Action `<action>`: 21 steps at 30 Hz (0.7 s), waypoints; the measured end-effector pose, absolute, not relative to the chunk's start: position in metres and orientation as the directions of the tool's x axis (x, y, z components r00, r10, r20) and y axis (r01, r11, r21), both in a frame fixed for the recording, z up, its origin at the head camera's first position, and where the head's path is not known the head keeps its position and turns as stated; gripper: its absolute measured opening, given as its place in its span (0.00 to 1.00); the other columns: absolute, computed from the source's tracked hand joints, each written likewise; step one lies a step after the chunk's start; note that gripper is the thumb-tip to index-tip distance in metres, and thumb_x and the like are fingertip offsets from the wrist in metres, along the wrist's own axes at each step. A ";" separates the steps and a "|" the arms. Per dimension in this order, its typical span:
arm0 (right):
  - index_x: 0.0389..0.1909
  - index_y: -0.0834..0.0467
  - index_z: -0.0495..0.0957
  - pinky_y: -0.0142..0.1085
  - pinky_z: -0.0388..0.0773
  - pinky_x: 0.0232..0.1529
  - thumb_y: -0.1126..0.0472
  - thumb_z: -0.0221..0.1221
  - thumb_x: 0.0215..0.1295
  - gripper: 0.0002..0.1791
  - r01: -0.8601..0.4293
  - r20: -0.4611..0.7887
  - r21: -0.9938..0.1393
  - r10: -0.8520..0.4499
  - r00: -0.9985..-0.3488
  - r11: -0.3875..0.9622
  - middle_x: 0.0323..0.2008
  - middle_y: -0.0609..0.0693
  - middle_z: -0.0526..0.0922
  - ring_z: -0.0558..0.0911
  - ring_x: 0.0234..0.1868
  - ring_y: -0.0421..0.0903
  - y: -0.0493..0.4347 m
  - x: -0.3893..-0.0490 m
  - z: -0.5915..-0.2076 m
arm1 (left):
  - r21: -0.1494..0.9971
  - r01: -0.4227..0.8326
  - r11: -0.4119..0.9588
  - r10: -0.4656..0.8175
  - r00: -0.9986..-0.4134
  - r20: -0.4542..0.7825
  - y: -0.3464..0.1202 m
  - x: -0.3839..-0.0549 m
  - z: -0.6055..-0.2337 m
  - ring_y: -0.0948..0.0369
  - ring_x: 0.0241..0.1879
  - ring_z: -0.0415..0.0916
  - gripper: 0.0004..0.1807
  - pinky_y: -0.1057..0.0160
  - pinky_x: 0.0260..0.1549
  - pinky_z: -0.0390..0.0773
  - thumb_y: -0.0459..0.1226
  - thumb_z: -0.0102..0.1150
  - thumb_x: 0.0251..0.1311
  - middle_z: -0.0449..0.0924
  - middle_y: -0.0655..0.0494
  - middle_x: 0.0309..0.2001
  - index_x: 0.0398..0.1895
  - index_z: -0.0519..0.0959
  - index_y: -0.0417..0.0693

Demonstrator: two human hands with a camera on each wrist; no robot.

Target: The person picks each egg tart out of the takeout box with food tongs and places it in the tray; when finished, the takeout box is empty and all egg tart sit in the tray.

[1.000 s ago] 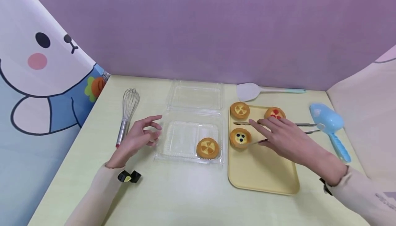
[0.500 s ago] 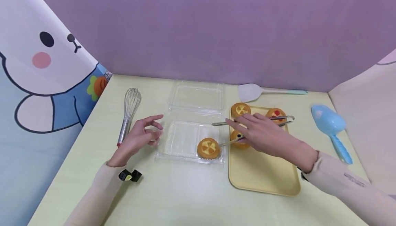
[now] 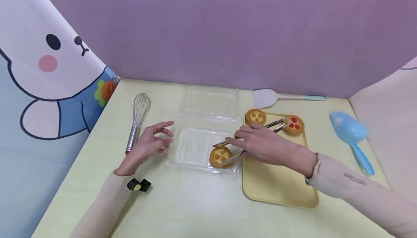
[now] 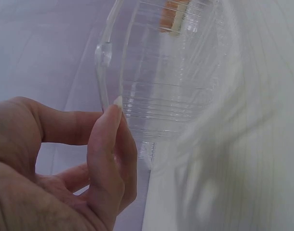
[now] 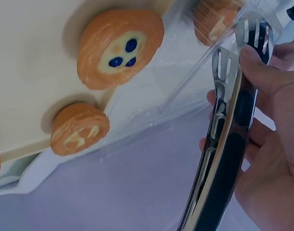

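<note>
My right hand [image 3: 260, 145] holds metal tongs [image 3: 277, 124] above the left edge of the yellow tray [image 3: 277, 187]. The tongs' spread tips lie on either side of a round tart [image 3: 220, 157] with a yellow wedge pattern, in the right part of an open clear plastic container [image 3: 192, 147]. My left hand [image 3: 148, 145] hovers at the container's left side, fingers loosely bent. In the left wrist view its thumb and fingers overlap near the clear rim [image 4: 102, 72]; whether they touch it I cannot tell. A tart with blueberries [image 5: 120, 50] appears in the right wrist view; my right hand hides it in the head view.
Another yellow-patterned tart [image 3: 255, 117] and a tart with red topping [image 3: 294, 125] sit at the tray's far end. A spatula [image 3: 265, 98] lies behind them. A blue scoop [image 3: 350, 129] lies at the right, a whisk [image 3: 140, 109] at the left.
My right hand has moved left with the tongs, from around the blueberry tart on the tray to around the tart in the container. The left hand has stayed nearly still.
</note>
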State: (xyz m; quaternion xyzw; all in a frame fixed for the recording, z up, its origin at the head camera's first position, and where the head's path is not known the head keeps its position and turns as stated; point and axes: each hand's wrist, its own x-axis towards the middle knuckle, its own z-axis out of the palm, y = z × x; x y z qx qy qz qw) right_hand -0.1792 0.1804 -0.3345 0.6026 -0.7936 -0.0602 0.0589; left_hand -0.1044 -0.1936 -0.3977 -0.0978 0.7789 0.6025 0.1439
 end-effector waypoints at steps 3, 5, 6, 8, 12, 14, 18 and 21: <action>0.67 0.48 0.78 0.43 0.82 0.48 0.48 0.74 0.59 0.34 -0.950 0.025 0.165 -0.964 -0.266 0.266 0.48 0.46 0.86 0.82 0.50 0.47 0.177 -0.181 -0.336 | 0.910 -0.325 0.256 0.020 -0.940 -0.341 -0.193 -0.104 -0.397 0.62 0.29 0.81 0.39 0.67 0.28 0.86 0.25 0.58 0.67 0.73 0.41 0.56 0.81 0.62 0.47; 0.67 0.48 0.78 0.43 0.83 0.48 0.48 0.73 0.60 0.33 -0.947 0.030 0.169 -0.962 -0.272 0.273 0.48 0.46 0.86 0.82 0.50 0.47 0.175 -0.183 -0.338 | 0.912 -0.324 0.253 0.020 -0.940 -0.339 -0.193 -0.104 -0.398 0.62 0.29 0.81 0.38 0.67 0.28 0.86 0.25 0.57 0.67 0.73 0.41 0.55 0.81 0.62 0.47; 0.67 0.49 0.78 0.44 0.84 0.48 0.48 0.73 0.61 0.33 -0.946 0.031 0.169 -0.961 -0.275 0.277 0.48 0.46 0.85 0.82 0.50 0.48 0.174 -0.184 -0.339 | 0.913 -0.323 0.250 0.020 -0.941 -0.339 -0.193 -0.104 -0.398 0.62 0.29 0.81 0.38 0.68 0.28 0.85 0.25 0.57 0.67 0.73 0.41 0.55 0.81 0.62 0.46; 0.67 0.50 0.77 0.45 0.85 0.50 0.49 0.72 0.62 0.33 -0.943 0.030 0.169 -0.958 -0.285 0.286 0.48 0.47 0.85 0.83 0.51 0.48 0.172 -0.188 -0.341 | 0.914 -0.323 0.246 0.020 -0.941 -0.338 -0.193 -0.104 -0.399 0.63 0.29 0.80 0.38 0.68 0.28 0.85 0.25 0.57 0.67 0.73 0.41 0.55 0.81 0.62 0.46; 0.69 0.53 0.76 0.47 0.85 0.54 0.48 0.72 0.62 0.35 -0.939 0.024 0.144 -0.950 -0.311 0.311 0.51 0.49 0.85 0.83 0.54 0.50 0.172 -0.192 -0.343 | 0.914 -0.326 0.242 0.022 -0.940 -0.342 -0.192 -0.103 -0.401 0.63 0.29 0.80 0.38 0.69 0.27 0.84 0.25 0.57 0.68 0.73 0.41 0.55 0.81 0.62 0.45; 0.71 0.54 0.74 0.48 0.85 0.56 0.47 0.73 0.61 0.38 -0.938 0.024 0.116 -0.945 -0.325 0.326 0.53 0.50 0.85 0.82 0.55 0.51 0.173 -0.193 -0.342 | 0.913 -0.326 0.244 0.023 -0.940 -0.342 -0.192 -0.102 -0.402 0.63 0.29 0.80 0.38 0.68 0.27 0.84 0.25 0.57 0.68 0.74 0.40 0.55 0.81 0.62 0.45; 0.72 0.56 0.73 0.49 0.84 0.57 0.46 0.74 0.59 0.41 -0.940 0.022 0.097 -0.945 -0.327 0.327 0.54 0.51 0.84 0.82 0.55 0.52 0.172 -0.186 -0.339 | 0.913 -0.325 0.247 0.015 -0.941 -0.339 -0.192 -0.103 -0.401 0.62 0.29 0.81 0.38 0.68 0.28 0.85 0.24 0.57 0.67 0.74 0.40 0.55 0.80 0.63 0.46; 0.72 0.56 0.73 0.47 0.82 0.57 0.43 0.73 0.59 0.42 -0.937 0.011 0.160 -0.950 -0.311 0.309 0.53 0.52 0.84 0.82 0.54 0.52 0.169 -0.179 -0.339 | 0.913 -0.324 0.247 0.011 -0.942 -0.337 -0.193 -0.103 -0.400 0.62 0.28 0.81 0.38 0.68 0.27 0.85 0.24 0.57 0.67 0.74 0.40 0.55 0.80 0.63 0.46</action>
